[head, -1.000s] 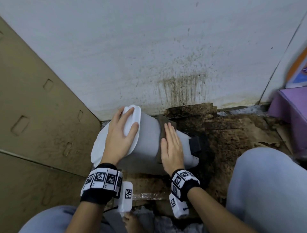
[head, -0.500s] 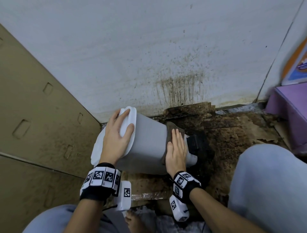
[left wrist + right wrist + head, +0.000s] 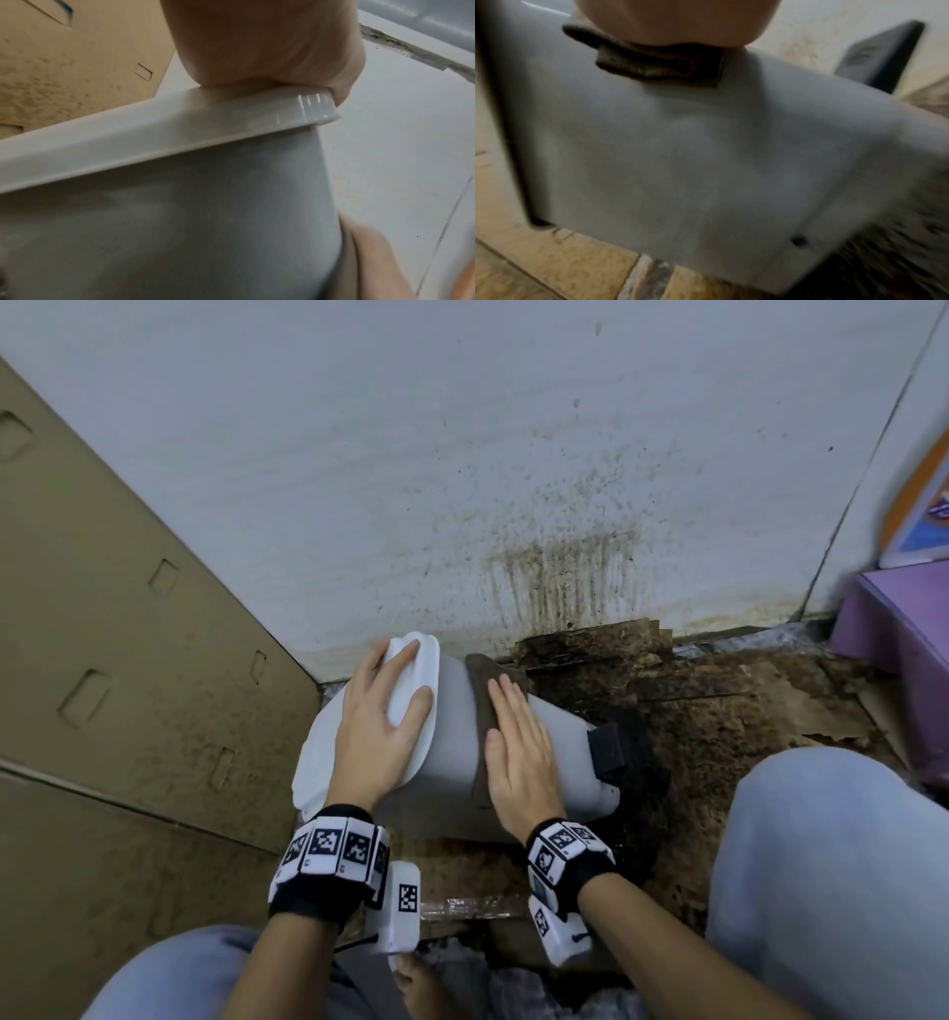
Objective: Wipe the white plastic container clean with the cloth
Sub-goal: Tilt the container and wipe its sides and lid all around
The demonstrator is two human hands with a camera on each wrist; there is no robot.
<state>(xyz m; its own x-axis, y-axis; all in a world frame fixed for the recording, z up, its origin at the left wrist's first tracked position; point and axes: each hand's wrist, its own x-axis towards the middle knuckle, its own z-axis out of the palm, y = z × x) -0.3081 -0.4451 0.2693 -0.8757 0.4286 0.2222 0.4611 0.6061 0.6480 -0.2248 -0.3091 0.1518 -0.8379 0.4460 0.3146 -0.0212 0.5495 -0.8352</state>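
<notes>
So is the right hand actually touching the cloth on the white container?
Touching. In the head view the right hand lies flat on the brown cloth against the container; the right wrist view shows the cloth squeezed under the palm.

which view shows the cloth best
The right wrist view: the brown cloth is close up, folded, pinned under the right hand on the white container. The head view shows only a strip beside the fingers. The left wrist view shows none.
</notes>
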